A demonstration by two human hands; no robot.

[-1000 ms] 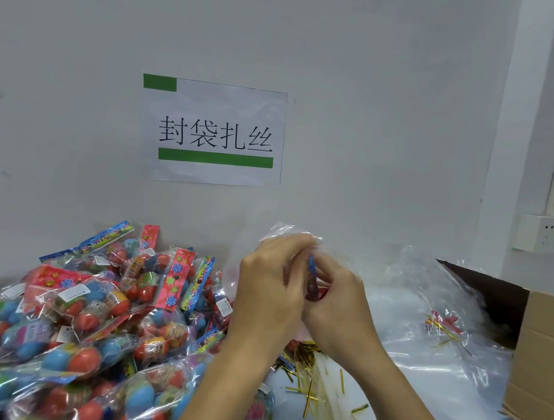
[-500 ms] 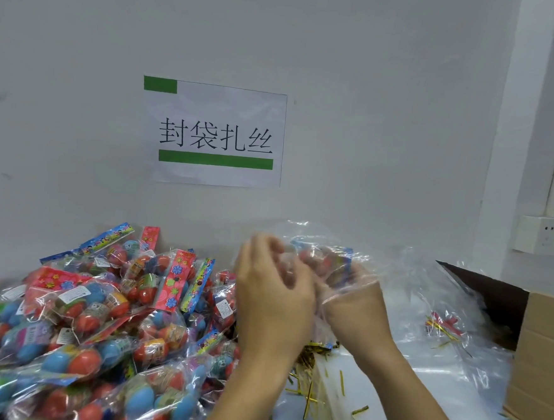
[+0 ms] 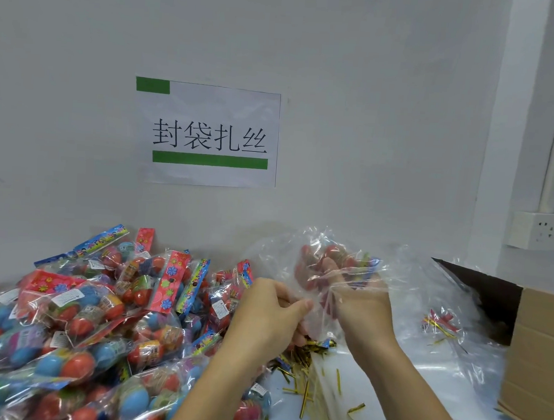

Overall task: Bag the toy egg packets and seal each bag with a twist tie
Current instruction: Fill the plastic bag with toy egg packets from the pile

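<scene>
red-blue toy eggs (image 3: 71, 364), gold twist ties (image 3: 294, 365), seemingly clear bag (image 3: 302, 254)

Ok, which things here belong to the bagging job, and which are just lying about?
In the job:
- clear bag with a toy egg packet inside, held by left hand and right hand
- pile of egg packets
- gold twist ties

Lying about:
- cardboard box
- wall sign
- wall socket
</scene>
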